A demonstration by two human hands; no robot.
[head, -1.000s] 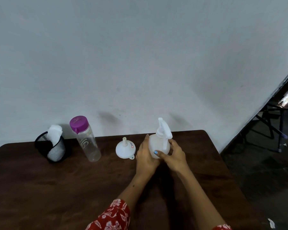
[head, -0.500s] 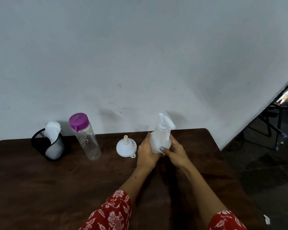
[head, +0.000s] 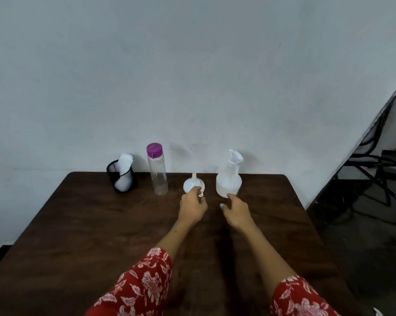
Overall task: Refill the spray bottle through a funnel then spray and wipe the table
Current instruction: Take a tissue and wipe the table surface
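Note:
A white spray bottle [head: 229,184] with its trigger head on stands upright near the far edge of the dark wooden table [head: 101,236]. My right hand [head: 236,209] is just in front of its base, fingers relaxed and holding nothing. A white funnel [head: 192,183] lies wide end down, spout up, to the left of the bottle. My left hand [head: 192,205] has its fingers curled onto the funnel's near rim, thumb by the small tab. A clear water bottle [head: 157,172] with a purple cap stands further left.
A black mesh cup [head: 121,179] holding a white cloth stands at the table's far left corner, against the grey wall. Black metal chair legs [head: 386,179] stand on the floor beyond the table's right edge.
Both hands have let go of the spray bottle, which now stands on the table. My left hand moved left onto the funnel and my right hand drew back a little.

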